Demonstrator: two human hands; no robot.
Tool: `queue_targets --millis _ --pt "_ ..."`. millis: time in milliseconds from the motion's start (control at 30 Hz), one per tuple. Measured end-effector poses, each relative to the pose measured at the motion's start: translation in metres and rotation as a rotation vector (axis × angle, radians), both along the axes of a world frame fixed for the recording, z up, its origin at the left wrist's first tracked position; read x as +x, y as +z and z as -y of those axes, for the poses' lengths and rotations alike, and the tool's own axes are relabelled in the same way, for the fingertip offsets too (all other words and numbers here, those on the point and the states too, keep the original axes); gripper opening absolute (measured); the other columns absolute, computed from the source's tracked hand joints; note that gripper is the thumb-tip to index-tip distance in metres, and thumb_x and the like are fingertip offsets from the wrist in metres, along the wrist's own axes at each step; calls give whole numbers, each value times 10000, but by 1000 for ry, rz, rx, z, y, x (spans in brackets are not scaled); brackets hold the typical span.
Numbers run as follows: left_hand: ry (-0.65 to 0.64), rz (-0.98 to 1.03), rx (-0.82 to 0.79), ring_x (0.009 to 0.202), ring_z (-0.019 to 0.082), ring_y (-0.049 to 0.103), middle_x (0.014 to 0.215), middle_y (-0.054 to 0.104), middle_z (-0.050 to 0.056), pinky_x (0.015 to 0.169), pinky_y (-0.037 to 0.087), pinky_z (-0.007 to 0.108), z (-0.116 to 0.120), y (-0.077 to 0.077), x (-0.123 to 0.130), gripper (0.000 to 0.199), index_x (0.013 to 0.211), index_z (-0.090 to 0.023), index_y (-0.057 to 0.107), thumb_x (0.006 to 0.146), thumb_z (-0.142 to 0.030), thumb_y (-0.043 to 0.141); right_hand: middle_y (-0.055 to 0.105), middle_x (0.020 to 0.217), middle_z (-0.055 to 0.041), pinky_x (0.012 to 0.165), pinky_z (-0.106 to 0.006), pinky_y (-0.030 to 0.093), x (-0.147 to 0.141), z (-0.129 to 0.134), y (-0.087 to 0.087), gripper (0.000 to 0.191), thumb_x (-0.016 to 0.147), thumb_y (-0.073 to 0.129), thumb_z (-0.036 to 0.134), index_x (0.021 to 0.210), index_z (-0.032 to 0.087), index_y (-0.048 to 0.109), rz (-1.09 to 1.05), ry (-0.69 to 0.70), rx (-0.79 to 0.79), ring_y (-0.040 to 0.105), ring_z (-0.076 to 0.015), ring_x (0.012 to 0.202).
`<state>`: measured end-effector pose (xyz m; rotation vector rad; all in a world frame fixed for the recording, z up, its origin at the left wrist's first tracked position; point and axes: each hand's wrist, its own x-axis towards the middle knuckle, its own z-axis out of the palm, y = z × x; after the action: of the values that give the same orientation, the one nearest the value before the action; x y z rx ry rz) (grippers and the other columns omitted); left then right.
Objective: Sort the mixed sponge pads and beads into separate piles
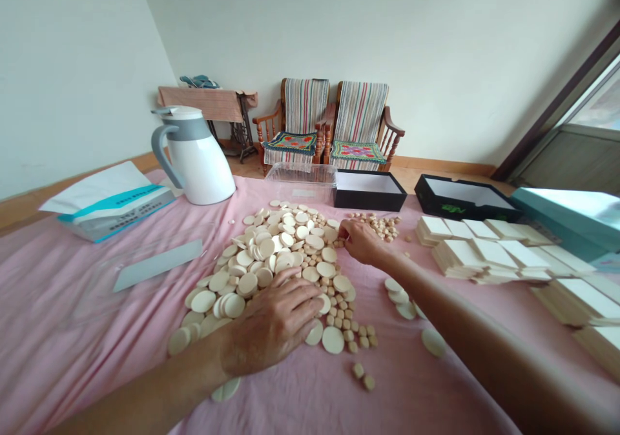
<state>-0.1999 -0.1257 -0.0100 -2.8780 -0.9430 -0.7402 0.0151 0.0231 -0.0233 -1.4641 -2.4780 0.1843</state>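
Observation:
A heap of round wooden discs (266, 248) mixed with small wooden cubes (346, 315) lies on the pink cloth in front of me. My left hand (278, 322) rests palm down on the near side of the heap, fingers stretched out over discs and cubes. At the heap's right edge, my right hand (362, 241) reaches down with fingers bent together among the cubes; its fingertips are partly hidden, so what they grip cannot be made out. Just beyond it sits a separate cluster of wooden cubes (382, 227). Several loose discs (405, 307) lie under my right forearm.
Stacks of rectangular wooden pieces (498, 257) stand at right. Behind are a clear plastic box (300, 180), a black box (371, 190) and another black box (465, 197). A white jug (201, 164), a tissue pack (119, 209) and a clear lid (157, 264) are at left.

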Motion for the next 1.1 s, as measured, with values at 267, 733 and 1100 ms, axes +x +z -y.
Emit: queue_targets --millis 267,733,1100 --pt "-6 -8 2 1040 192 603 1089 672 66 1067 372 457 -1 -1 0 221 1116 -182 607 925 -150 500 625 857 -87 591 -269 315 35 -10 21 111 759 525 160 856 173 575 -16 -295 142 552 -191 727" --pt "-4 -5 5 1035 194 603 1077 674 57 1061 379 453 -1 0 1 225 1119 -181 605 922 -146 502 684 806 -70 611 -250 344 -5 21 12 139 808 525 214 905 169 615 2 -49 -81 596 -176 723" --pt "-8 -11 -2 1046 199 596 1097 669 63 1057 375 463 -1 -1 0 223 1121 -179 601 927 -146 497 686 845 -87 558 -268 291 37 -6 31 173 832 481 191 946 181 611 19 -376 45 602 -205 733"
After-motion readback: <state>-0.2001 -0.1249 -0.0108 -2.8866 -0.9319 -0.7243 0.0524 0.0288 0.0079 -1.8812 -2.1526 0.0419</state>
